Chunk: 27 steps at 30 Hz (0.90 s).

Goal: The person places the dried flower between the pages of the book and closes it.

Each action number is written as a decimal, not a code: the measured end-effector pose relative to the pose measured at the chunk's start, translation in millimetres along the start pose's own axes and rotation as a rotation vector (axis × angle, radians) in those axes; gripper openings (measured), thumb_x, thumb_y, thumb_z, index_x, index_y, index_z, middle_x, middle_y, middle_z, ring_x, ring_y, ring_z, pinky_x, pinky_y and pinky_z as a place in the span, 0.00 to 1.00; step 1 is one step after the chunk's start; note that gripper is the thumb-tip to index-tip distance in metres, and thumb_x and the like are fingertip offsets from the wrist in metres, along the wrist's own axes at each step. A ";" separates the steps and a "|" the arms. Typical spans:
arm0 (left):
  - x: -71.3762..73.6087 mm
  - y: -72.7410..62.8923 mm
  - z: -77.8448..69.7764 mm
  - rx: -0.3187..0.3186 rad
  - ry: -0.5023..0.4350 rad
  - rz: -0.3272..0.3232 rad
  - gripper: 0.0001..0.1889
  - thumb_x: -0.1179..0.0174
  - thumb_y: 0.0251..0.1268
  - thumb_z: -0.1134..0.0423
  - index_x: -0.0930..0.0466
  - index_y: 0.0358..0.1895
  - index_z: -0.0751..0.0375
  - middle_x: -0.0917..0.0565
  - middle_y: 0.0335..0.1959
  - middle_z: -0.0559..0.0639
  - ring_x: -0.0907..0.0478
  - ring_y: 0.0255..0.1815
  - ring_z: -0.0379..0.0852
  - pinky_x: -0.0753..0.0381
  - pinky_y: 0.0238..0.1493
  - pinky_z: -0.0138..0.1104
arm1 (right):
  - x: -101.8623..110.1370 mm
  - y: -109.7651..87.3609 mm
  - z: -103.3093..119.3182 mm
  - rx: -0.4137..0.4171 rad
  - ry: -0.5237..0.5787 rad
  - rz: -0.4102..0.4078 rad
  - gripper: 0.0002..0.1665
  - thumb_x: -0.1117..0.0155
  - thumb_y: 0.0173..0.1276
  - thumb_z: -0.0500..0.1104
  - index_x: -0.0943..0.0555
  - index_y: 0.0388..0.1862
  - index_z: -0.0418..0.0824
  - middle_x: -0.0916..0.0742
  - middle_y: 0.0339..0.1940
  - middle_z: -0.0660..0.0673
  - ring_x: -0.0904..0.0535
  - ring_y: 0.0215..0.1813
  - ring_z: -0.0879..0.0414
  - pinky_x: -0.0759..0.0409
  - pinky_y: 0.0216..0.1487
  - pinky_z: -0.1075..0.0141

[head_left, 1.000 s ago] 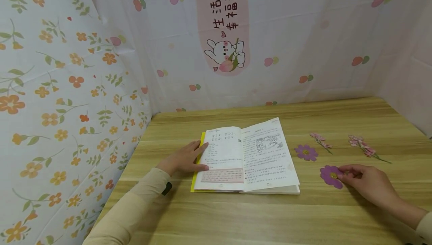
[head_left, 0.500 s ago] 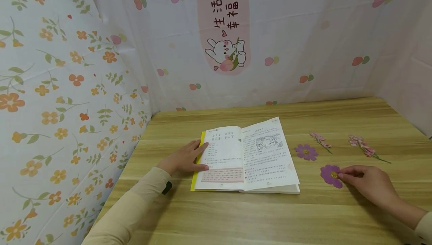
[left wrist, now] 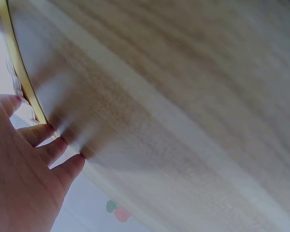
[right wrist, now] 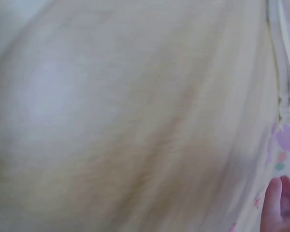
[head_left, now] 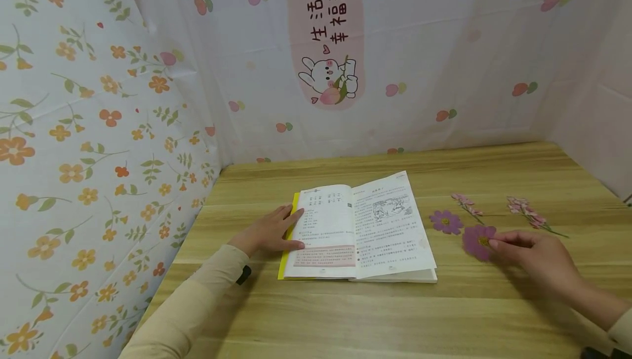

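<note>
Worktop [head_left: 316, 315]: wood-grained, smooth, low sheen. Open book [head_left: 390, 238]: printed paper pages, matt and smooth. Backdrop [head_left: 419, 35]: printed cloth, matt, lightly creased. Left sleeve [head_left: 190, 298]: plain matt cloth. Held purple flower [head_left: 472, 242]: petals matt, papery-looking.

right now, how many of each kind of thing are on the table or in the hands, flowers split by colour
open book: 1
purple flowers: 2, counting the one pinched in the right hand
pink flower sprigs: 2
total: 5
</note>
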<state>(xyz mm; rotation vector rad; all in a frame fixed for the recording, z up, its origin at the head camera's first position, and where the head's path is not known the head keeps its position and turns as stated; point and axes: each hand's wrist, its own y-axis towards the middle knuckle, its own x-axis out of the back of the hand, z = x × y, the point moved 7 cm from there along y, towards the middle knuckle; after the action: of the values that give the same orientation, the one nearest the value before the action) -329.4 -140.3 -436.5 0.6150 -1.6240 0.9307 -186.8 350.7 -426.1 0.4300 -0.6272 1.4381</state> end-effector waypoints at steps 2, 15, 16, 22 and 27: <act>-0.6 0.6 0.6 0.000 0.002 -0.002 0.51 0.48 0.58 0.26 0.54 0.79 0.48 0.50 0.77 0.61 0.52 0.76 0.59 0.42 0.68 0.52 | -0.2 2.0 3.1 -0.006 0.016 0.022 0.30 0.39 0.69 0.61 0.19 0.52 0.36 0.14 0.46 0.52 0.24 0.40 0.70 0.23 0.37 0.67; -1.7 0.0 1.5 0.006 0.005 0.004 0.51 0.50 0.57 0.25 0.54 0.79 0.46 0.50 0.77 0.61 0.52 0.76 0.58 0.42 0.69 0.51 | -12.4 23.1 50.9 0.253 0.768 0.214 0.08 0.46 0.74 0.32 0.20 0.45 0.32 0.14 0.44 0.47 0.15 0.46 0.54 0.20 0.48 0.65; -1.8 -0.4 1.6 0.006 0.007 0.002 0.51 0.50 0.57 0.25 0.54 0.79 0.46 0.50 0.77 0.61 0.52 0.76 0.58 0.42 0.69 0.51 | -13.7 24.9 55.2 0.264 0.796 0.226 0.08 0.47 0.74 0.31 0.20 0.45 0.32 0.14 0.44 0.47 0.15 0.47 0.54 0.20 0.49 0.65; -2.7 -1.4 2.4 0.003 0.008 -0.005 0.52 0.52 0.57 0.23 0.56 0.79 0.45 0.51 0.77 0.60 0.52 0.76 0.57 0.42 0.69 0.51 | -25.3 37.1 77.6 0.227 0.914 0.262 0.09 0.46 0.74 0.31 0.19 0.44 0.36 0.15 0.43 0.47 0.16 0.46 0.56 0.20 0.49 0.65; -2.9 -0.9 1.8 0.002 0.016 -0.007 0.52 0.53 0.57 0.23 0.57 0.79 0.45 0.51 0.78 0.59 0.53 0.76 0.56 0.42 0.69 0.50 | -37.1 46.3 94.7 0.147 0.876 0.249 0.03 0.40 0.72 0.36 0.20 0.42 0.39 0.15 0.40 0.49 0.17 0.41 0.58 0.19 0.45 0.66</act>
<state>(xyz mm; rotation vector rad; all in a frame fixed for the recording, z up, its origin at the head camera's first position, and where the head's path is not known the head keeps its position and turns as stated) -328.9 -142.6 -439.3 0.6129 -1.6062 0.9295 -246.4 267.6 -381.1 -0.1925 0.1411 1.7289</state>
